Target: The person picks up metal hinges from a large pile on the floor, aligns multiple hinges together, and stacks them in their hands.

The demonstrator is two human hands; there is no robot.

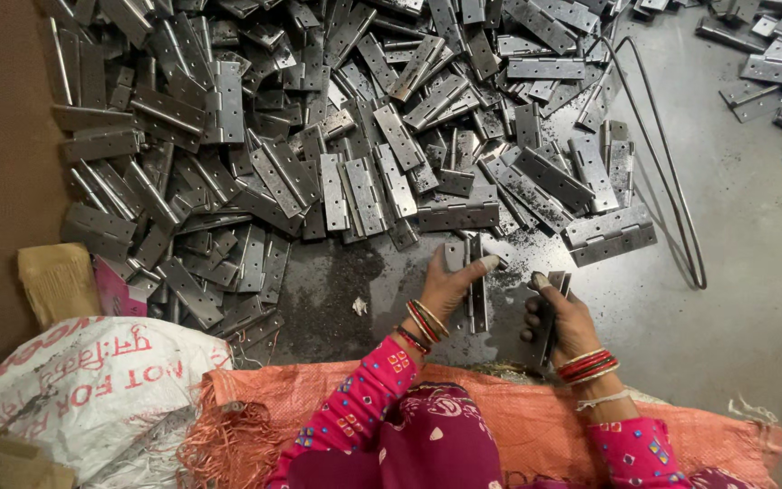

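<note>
My left hand was closed around a grey metal hinge, thumb stretched across its top end, so that the hinge stood lengthwise away from me with its lower leaf running down past my palm toward my lap. My right hand was curled tight on a second hinge, fingers wrapped over its edge and the thumb pressed near the upper end; that one was darker and stood almost upright in my grip. The two hinges were near each other but apart, both just above the grey floor, which was dusted with dark filings where I worked. Beyond my hands lay a big heap of hinges, flat steel leaves with screw holes, piled every way and spreading to the far edge of my view. One open hinge lay by itself just past my right hand, at the heap's near edge. A bent loop of metal rod rested on the floor to the right of it. A woven orange sack covered my lap, and a white printed sack sat by my left side, next to a pink carton.
</note>
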